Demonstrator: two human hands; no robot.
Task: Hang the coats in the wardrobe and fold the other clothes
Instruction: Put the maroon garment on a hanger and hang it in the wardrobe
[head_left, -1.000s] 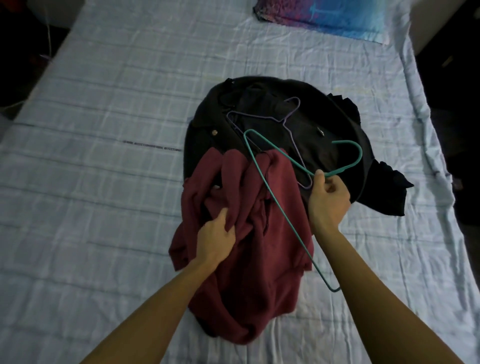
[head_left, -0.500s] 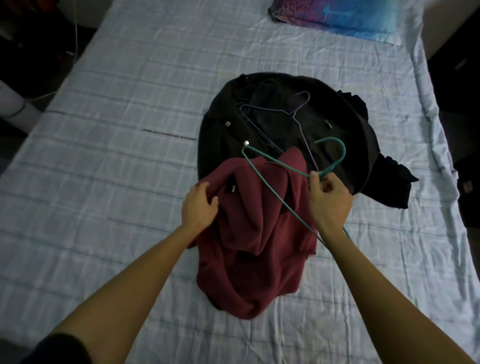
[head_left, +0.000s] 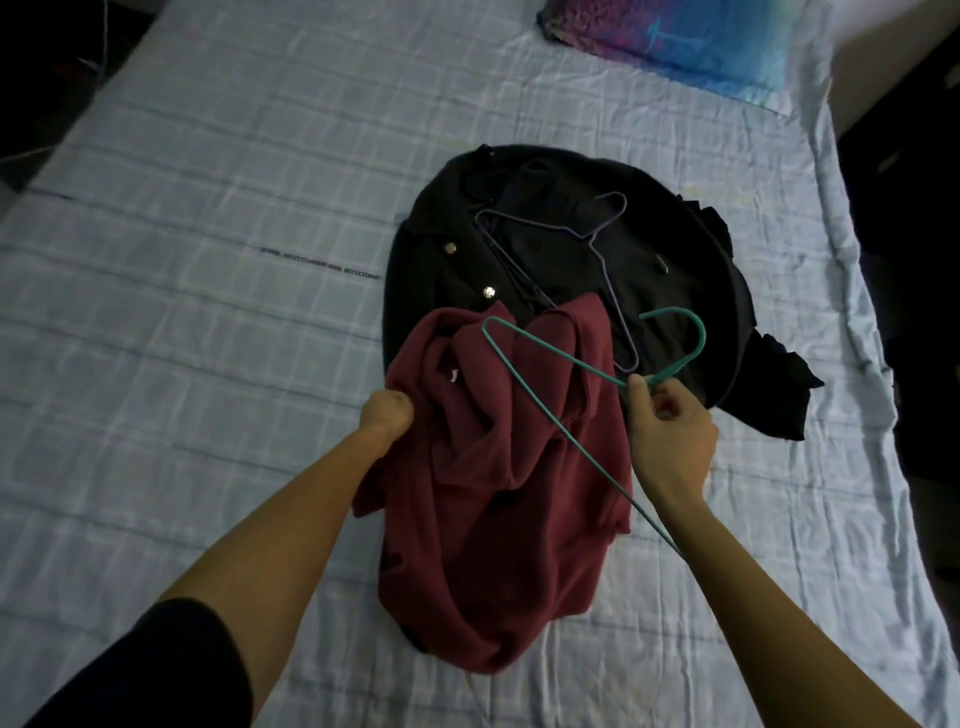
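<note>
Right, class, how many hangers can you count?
2. The green hanger is held in the right hand over the maroon garment; the purple hanger lies on the black coat. Others may hide under clothes.

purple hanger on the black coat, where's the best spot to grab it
Pinch the neck below the hook, from above: the purple hanger lies flat on the black coat with that end bare, while its bottom bar runs under the maroon garment.
</note>
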